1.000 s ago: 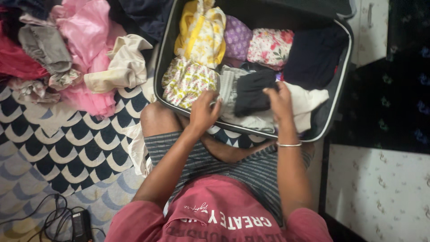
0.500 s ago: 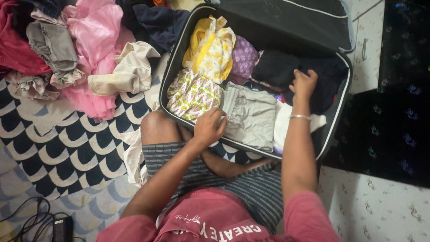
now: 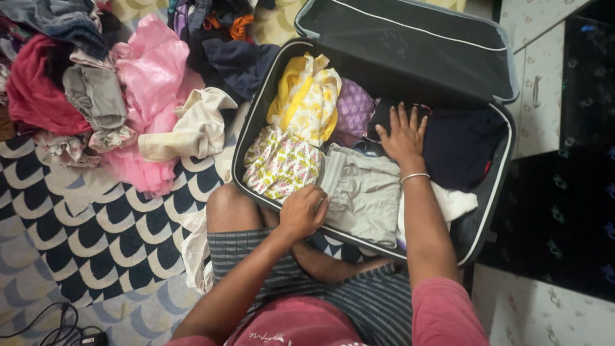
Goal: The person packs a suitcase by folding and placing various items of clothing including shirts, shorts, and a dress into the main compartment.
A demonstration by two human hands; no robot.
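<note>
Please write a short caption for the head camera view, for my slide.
Seated person presses the right hand flat on dark clothes in an open suitcase, left hand on folded grey trousers.

Patterned rug (image 3: 96, 224), clothes pile (image 3: 128, 96), open suitcase (image 3: 496, 192)

shirt: pink, short sleeves | shorts: grey, dark stripes | right wrist: thin silver bangle (image 3: 414, 176)

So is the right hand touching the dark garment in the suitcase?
Touching: the head view shows the right hand pressed flat, fingers spread, on the dark garment in the suitcase, no gap.
</note>
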